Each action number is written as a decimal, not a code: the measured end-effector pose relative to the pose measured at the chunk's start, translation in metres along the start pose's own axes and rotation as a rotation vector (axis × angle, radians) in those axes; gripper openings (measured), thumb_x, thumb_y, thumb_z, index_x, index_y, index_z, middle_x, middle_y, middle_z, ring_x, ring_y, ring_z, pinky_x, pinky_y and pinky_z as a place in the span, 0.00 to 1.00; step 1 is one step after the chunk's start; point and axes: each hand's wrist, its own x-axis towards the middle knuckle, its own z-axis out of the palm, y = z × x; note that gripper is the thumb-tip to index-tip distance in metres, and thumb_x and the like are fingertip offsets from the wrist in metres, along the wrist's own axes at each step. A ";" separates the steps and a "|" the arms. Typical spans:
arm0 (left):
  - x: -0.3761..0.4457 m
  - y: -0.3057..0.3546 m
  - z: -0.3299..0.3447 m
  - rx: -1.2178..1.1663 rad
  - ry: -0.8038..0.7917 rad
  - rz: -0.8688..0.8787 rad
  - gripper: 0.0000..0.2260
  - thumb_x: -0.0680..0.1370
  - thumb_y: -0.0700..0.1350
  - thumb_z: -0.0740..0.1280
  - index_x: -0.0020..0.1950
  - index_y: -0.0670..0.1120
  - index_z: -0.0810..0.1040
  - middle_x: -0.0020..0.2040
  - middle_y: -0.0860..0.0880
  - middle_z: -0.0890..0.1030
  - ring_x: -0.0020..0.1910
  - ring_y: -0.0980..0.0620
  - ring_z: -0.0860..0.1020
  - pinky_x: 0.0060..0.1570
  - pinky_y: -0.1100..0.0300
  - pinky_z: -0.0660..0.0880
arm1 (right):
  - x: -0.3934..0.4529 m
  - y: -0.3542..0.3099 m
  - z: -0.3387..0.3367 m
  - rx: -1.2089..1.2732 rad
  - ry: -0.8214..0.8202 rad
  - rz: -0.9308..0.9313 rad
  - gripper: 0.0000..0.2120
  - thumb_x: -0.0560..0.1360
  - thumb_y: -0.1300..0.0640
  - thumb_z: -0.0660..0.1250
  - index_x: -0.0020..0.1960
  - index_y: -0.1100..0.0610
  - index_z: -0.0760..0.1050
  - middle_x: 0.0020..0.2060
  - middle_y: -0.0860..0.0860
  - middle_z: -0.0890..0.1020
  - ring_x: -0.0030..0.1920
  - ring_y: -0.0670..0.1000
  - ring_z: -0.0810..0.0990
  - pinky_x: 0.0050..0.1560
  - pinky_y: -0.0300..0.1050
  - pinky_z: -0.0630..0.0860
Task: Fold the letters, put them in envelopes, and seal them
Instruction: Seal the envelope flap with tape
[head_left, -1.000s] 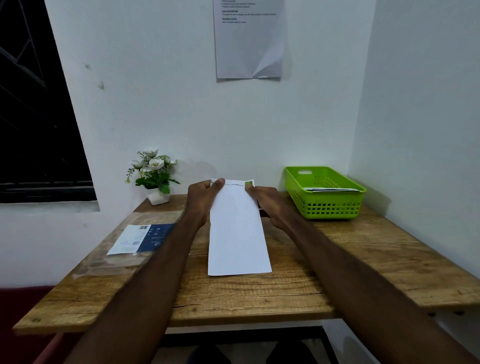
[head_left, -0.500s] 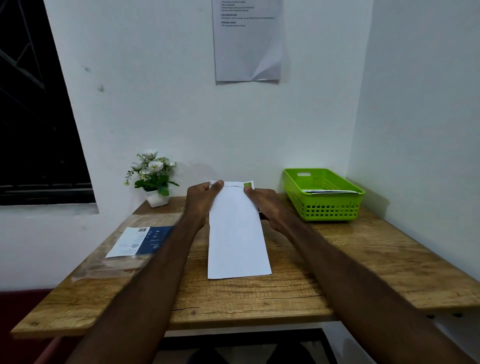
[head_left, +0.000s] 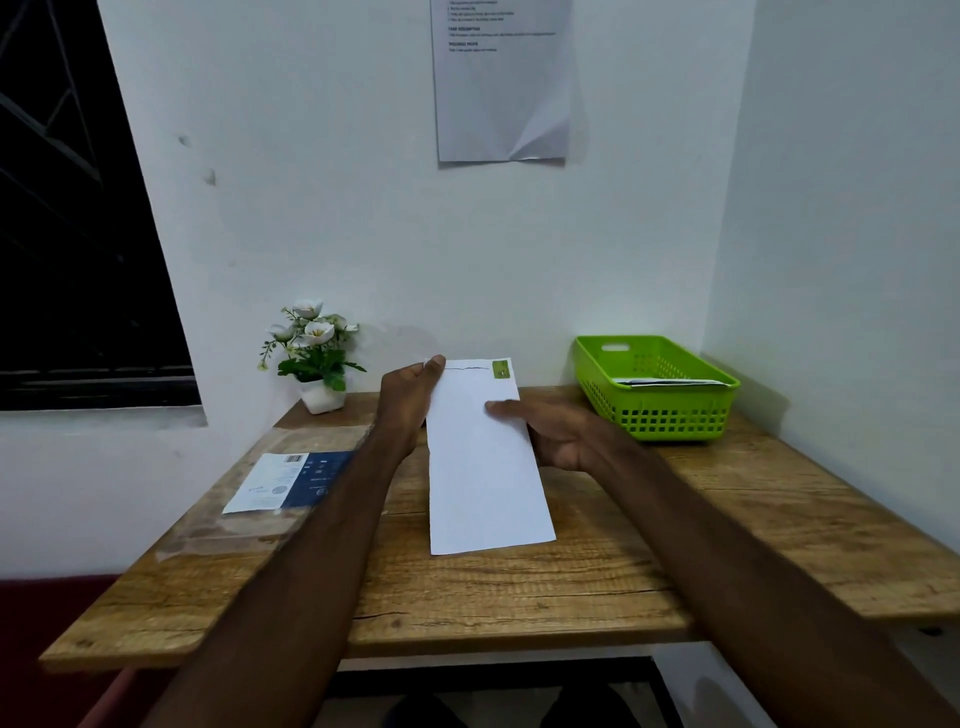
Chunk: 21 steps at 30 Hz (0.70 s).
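Worn wooden plank table (head_left: 597, 587) carries everything. Long white paper envelope with a green stamp (head_left: 485, 467) lies lengthwise mid-table, far end lifted. Green plastic slotted basket (head_left: 670, 415) at back right holds papers. Left hand (head_left: 408, 397) pinches the envelope's far left corner; right hand (head_left: 558, 434) lies flat, fingers straight, on its right edge. Step looks like sealing; next, press along the flap end.

Both forearms are bare to the frame's edge, without sleeves, and the left hand (head_left: 410, 397) and right hand (head_left: 558, 434) wear nothing.
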 end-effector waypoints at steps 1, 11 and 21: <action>0.000 0.001 0.001 0.004 0.002 -0.003 0.15 0.80 0.52 0.70 0.47 0.40 0.83 0.42 0.45 0.82 0.39 0.50 0.79 0.41 0.56 0.76 | -0.005 0.002 -0.001 -0.008 -0.044 0.036 0.17 0.79 0.55 0.71 0.66 0.58 0.78 0.56 0.54 0.86 0.57 0.54 0.85 0.52 0.50 0.84; -0.003 0.005 0.001 0.009 -0.005 -0.031 0.14 0.83 0.53 0.66 0.42 0.47 0.79 0.42 0.48 0.81 0.40 0.49 0.79 0.40 0.58 0.75 | -0.042 0.034 0.003 0.071 0.009 0.058 0.11 0.81 0.63 0.67 0.62 0.60 0.79 0.50 0.55 0.88 0.45 0.51 0.88 0.41 0.47 0.84; -0.009 0.009 0.000 -0.066 -0.131 -0.083 0.25 0.86 0.59 0.53 0.53 0.43 0.83 0.44 0.44 0.87 0.33 0.51 0.83 0.31 0.58 0.79 | -0.083 -0.021 -0.012 -0.206 0.484 -0.416 0.06 0.75 0.61 0.74 0.42 0.64 0.82 0.38 0.59 0.86 0.40 0.57 0.84 0.38 0.48 0.83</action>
